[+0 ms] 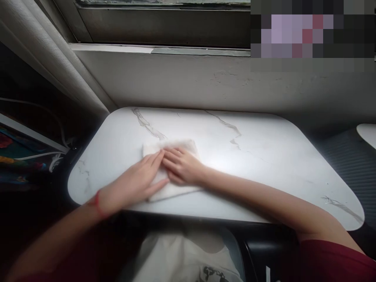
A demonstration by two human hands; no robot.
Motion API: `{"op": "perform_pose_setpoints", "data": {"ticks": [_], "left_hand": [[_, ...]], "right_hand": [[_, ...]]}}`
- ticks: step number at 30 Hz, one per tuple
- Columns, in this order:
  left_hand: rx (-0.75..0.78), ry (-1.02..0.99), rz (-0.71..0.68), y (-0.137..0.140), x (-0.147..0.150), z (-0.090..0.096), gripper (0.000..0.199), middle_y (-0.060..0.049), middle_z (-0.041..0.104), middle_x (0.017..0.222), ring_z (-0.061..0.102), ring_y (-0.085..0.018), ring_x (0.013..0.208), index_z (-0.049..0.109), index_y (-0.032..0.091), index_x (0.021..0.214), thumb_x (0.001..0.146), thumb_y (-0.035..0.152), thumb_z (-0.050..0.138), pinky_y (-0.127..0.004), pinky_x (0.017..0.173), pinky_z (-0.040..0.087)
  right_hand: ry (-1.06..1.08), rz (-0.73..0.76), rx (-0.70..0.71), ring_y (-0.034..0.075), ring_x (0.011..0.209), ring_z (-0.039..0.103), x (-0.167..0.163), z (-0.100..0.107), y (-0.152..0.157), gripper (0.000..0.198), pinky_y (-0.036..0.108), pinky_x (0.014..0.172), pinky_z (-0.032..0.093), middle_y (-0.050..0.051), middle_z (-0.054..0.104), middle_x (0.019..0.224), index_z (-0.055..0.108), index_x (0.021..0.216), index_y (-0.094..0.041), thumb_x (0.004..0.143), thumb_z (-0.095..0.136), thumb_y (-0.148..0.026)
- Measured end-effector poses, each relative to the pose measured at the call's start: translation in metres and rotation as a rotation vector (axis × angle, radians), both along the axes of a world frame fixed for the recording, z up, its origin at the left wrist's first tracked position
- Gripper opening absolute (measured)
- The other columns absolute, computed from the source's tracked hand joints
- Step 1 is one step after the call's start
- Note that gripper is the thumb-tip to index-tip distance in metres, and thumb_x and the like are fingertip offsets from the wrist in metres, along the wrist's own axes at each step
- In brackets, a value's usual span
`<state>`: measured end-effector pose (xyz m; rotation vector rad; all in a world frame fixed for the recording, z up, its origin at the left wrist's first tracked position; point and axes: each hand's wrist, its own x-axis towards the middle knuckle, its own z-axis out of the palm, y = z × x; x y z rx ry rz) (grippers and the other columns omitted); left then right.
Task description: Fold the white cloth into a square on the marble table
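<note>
A folded white cloth (176, 190) lies on the white marble-patterned tabletop (258, 156), left of its middle. My right hand (184, 166) rests flat on top of the cloth with its fingers stretched towards the left. Beside it, my left hand (139, 178) reaches over the cloth's left side, fingers extended and thumb apart, slightly blurred. The fingertips of both hands meet near the cloth's middle. Part of the cloth is hidden under the hands. A red band (99, 203) circles my left wrist.
Behind the table runs a white wall (190, 80) under a window frame (164, 27). A pale curtain (55, 51) hangs at the left, above cables (55, 158) and colourful fabric (17, 160). Another white tabletop edge (368, 133) shows at the right. White fabric (179, 254) is below the front edge.
</note>
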<state>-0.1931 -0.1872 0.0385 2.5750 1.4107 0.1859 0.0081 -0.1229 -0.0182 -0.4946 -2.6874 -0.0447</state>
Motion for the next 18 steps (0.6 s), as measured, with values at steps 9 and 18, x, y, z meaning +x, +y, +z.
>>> {"op": "perform_pose_setpoints", "data": {"ticks": [9, 18], "left_hand": [[0.044, 0.036, 0.029, 0.108, 0.003, -0.011, 0.061, -0.016, 0.047, 0.156, 0.047, -0.028, 0.141, 0.045, 0.011, 0.146, 0.099, 0.05, 0.039, -0.042, 0.118, 0.037], [0.159, 0.086, 0.128, 0.149, -0.008, -0.025, 0.063, -0.016, 0.038, 0.162, 0.039, -0.028, 0.147, 0.044, 0.011, 0.149, 0.1, 0.05, 0.035, -0.043, 0.121, 0.03]], "right_hand": [[-0.058, -0.206, 0.089, 0.025, 0.089, 0.054, 0.004, 0.004, 0.088, 0.037, 0.037, 0.08, 0.04, 0.014, 0.066, 0.093, 0.066, 0.103, -0.012, 0.101, 0.03, -0.022], [-0.124, -0.281, 0.025, 0.025, 0.094, 0.06, -0.025, 0.008, 0.146, 0.036, 0.035, 0.086, 0.037, 0.017, 0.071, 0.101, 0.069, 0.109, -0.007, 0.099, 0.036, -0.019]]}}
